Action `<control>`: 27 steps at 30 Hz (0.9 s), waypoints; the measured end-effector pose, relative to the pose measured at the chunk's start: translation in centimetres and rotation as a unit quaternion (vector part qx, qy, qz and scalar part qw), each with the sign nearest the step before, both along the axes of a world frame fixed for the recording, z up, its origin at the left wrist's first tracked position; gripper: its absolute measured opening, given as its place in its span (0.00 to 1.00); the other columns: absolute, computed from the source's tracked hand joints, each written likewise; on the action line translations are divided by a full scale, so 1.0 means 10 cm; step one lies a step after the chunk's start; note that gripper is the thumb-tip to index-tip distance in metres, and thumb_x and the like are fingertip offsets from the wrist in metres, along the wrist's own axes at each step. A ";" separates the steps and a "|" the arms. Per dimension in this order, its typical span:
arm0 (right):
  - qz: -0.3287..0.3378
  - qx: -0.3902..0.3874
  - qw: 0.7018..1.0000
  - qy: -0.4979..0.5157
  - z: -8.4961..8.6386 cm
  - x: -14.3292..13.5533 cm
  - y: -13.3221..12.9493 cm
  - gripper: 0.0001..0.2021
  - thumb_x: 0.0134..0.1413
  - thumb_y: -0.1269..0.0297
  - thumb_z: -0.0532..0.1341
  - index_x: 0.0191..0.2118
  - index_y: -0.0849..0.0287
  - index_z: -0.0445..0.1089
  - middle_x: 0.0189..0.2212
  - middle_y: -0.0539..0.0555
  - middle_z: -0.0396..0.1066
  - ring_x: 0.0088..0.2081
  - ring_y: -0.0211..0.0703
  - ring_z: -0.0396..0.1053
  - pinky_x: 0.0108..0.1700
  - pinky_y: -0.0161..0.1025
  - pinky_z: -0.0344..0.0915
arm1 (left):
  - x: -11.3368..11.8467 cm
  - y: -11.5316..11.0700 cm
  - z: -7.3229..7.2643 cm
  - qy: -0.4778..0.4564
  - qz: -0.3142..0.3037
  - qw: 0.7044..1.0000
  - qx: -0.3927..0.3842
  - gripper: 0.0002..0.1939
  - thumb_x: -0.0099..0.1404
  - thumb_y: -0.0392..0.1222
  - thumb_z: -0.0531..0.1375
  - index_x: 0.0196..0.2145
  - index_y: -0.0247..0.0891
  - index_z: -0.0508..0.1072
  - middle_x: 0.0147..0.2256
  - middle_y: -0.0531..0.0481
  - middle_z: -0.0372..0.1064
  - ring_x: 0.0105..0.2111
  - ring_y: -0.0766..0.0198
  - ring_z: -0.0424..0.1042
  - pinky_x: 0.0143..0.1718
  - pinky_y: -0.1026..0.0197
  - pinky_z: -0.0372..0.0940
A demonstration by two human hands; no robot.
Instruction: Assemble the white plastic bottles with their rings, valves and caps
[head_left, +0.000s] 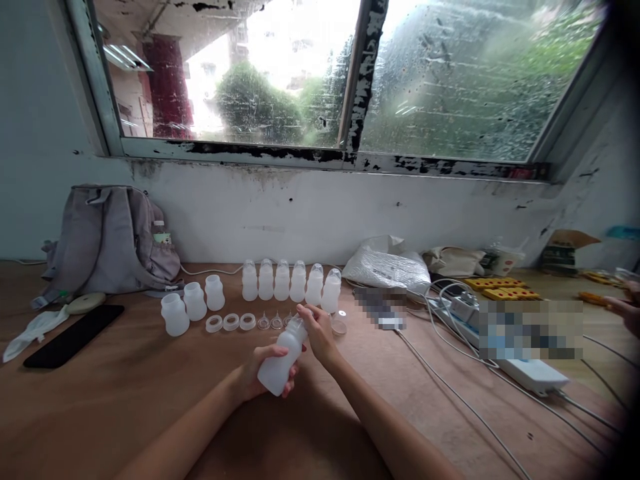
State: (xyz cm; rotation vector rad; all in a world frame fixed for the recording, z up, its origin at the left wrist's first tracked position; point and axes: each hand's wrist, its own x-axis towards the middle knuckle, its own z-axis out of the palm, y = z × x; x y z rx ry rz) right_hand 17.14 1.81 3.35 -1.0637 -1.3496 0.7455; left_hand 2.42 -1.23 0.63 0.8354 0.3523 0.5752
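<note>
My left hand (257,370) is wrapped round the body of a frosted white baby bottle (278,365), tilted with its top toward the upper right. At that top, the fingers of my right hand (318,331) close round the collar and clear cap. Just beyond lie several clear nipples (270,322) and, left of them, three white collar rings (231,323). Three open bottle bodies (195,301) stand at the left. Behind, a row of several capped bottles (283,283) stands upright. A clear cap (339,327) lies beside my right hand.
A grey backpack (110,240) leans on the wall, with a black flat case (74,336) before it. A silver bag (387,267), cables and a white power strip (533,375) occupy the right. Another person's hand (625,307) shows at the right edge.
</note>
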 end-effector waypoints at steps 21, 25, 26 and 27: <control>0.036 0.021 0.996 -0.084 0.03 0.19 0.13 0.20 0.49 0.52 0.52 0.15 0.60 0.60 0.13 0.46 0.52 0.17 0.32 0.49 0.18 0.31 0.45 | 0.03 -0.09 0.00 0.082 0.033 0.993 0.078 0.18 0.55 0.42 0.55 0.43 0.34 0.60 0.24 0.51 0.64 0.18 0.66 0.67 0.18 0.65 0.61; 0.009 0.036 0.992 -0.123 0.01 0.13 0.11 0.21 0.48 0.55 0.53 0.11 0.60 0.55 0.12 0.45 0.47 0.17 0.31 0.46 0.19 0.32 0.42 | 0.01 -0.07 0.03 0.084 0.039 0.993 0.075 0.18 0.55 0.43 0.55 0.43 0.34 0.61 0.24 0.51 0.64 0.19 0.66 0.67 0.18 0.65 0.62; 0.001 0.033 0.993 -0.116 0.01 0.13 0.12 0.20 0.47 0.56 0.53 0.11 0.60 0.54 0.11 0.45 0.46 0.17 0.31 0.45 0.19 0.32 0.42 | 0.01 -0.07 0.04 0.083 0.038 0.993 0.074 0.18 0.55 0.43 0.55 0.43 0.34 0.61 0.24 0.51 0.64 0.19 0.66 0.67 0.18 0.65 0.62; -0.003 0.030 0.994 -0.107 0.01 0.13 0.13 0.20 0.47 0.56 0.53 0.11 0.60 0.53 0.12 0.45 0.45 0.17 0.31 0.44 0.18 0.32 0.41 | 0.02 -0.07 0.05 0.081 0.038 0.993 0.073 0.18 0.55 0.43 0.54 0.44 0.34 0.61 0.24 0.51 0.64 0.19 0.66 0.67 0.18 0.65 0.62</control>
